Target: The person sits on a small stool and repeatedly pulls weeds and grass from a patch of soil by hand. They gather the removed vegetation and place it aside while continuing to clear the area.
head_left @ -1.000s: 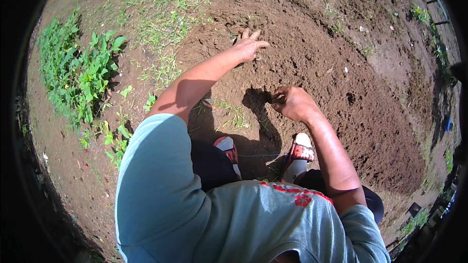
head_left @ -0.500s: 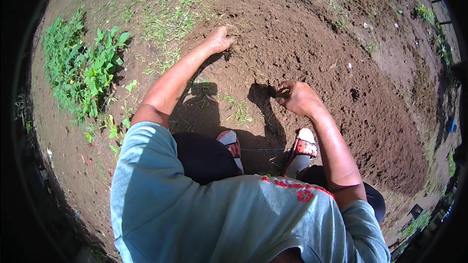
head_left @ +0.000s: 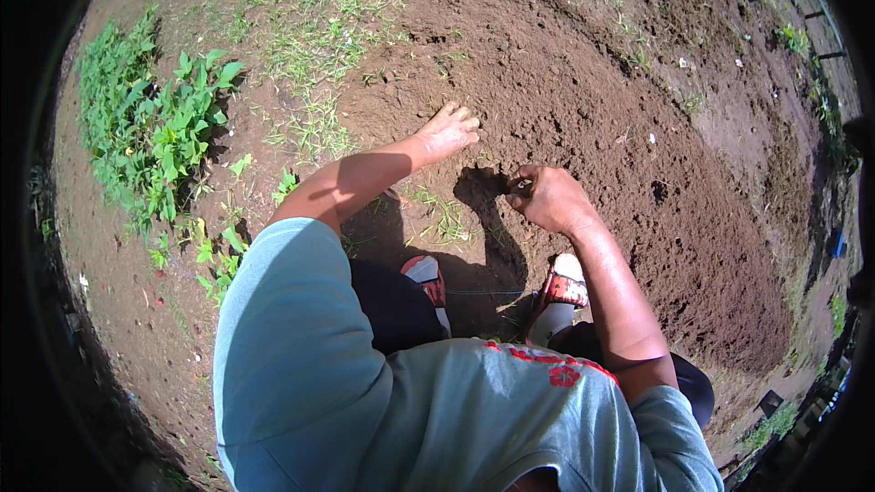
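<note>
Fingers [head_left: 462, 118] of left hand [head_left: 447, 132] spread flat, palm down on the loose brown soil [head_left: 583, 100], grasping nothing; right hand [head_left: 547, 199] just beside it, nearer the body, fingers curled and pinched at the dirt, can't tell if anything is in the pinch. Soil is a raked bare mound straight ahead, sparse grass [head_left: 314, 36] along its left edge, leafy green weeds [head_left: 155, 132] well apart at far left. Red-and-white shoes [head_left: 427, 275] planted just below the hands, in shadow.

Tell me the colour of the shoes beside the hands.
The shoes are red and white, seen in the head view.
</note>
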Available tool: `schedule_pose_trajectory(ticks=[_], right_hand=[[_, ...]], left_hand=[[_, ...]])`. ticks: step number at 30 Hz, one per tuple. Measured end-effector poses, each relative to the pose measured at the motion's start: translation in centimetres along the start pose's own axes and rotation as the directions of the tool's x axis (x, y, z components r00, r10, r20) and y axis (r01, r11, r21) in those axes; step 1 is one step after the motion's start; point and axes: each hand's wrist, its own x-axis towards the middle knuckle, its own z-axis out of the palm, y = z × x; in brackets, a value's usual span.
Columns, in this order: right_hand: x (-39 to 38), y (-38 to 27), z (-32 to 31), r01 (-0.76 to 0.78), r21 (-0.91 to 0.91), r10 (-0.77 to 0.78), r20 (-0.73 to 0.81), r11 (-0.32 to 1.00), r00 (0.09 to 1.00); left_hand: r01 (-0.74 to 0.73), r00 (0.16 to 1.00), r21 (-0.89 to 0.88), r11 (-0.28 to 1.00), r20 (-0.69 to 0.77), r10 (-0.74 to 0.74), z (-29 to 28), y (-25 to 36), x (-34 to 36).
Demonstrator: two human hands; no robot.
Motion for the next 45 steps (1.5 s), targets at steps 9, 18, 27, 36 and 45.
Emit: schedule_pose_trajectory(ticks=[9, 18, 27, 36, 45], right_hand=[[0.0, 0.1, 0.2, 0.023, -0.010, -0.023, 0.011, 1.000, 1.000], [0.1, 0.0, -0.4, -0.038, 0.029, 0.037, 0.013, 0.999, 0.999], [-0.3, 1.5, -0.4, -0.028, 0.125, 0.033, -0.032, 0.992, 0.999], [-0.2, 3.3, 0.2, -0.013, 0.194, 0.033, -0.099, 0.981, 0.995], [0.6, 1.1, -0.8, -0.045, 0.127, 0.046, -0.004, 0.991, 0.999]], left_hand=[[0.675, 0.683, -0.425, 0.603, 0.050, -0.729, -4.6, -17.1, 3.9], [0.590, 0.699, -0.662, 0.463, 0.132, -0.703, -2.8, -13.6, 8.3], [0.225, 0.863, -0.661, 0.716, -0.206, -0.461, -2.7, -6.8, -1.4], [0.570, 0.715, -0.645, 0.508, 0.085, -0.694, -8.8, -14.6, 1.1], [0.665, 0.728, -0.490, 0.563, 0.257, -0.636, -1.5, -8.9, 6.6]])
